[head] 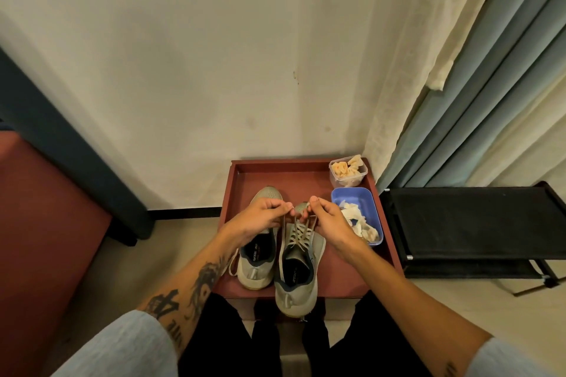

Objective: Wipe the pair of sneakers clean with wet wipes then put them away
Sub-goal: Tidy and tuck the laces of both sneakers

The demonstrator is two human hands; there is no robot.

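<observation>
While tubs hold wipes, the tray holds sneakers.

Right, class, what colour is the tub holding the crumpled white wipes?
The tub is light blue, seen best in the head view.

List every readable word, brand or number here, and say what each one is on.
Left sneaker insole: white print, perhaps "NITR...", too blurred to confirm.
Right sneaker insole: white print, too blurred to read.
Left forearm tattoo: dark lettering, not legible.
No other text shows.
</observation>
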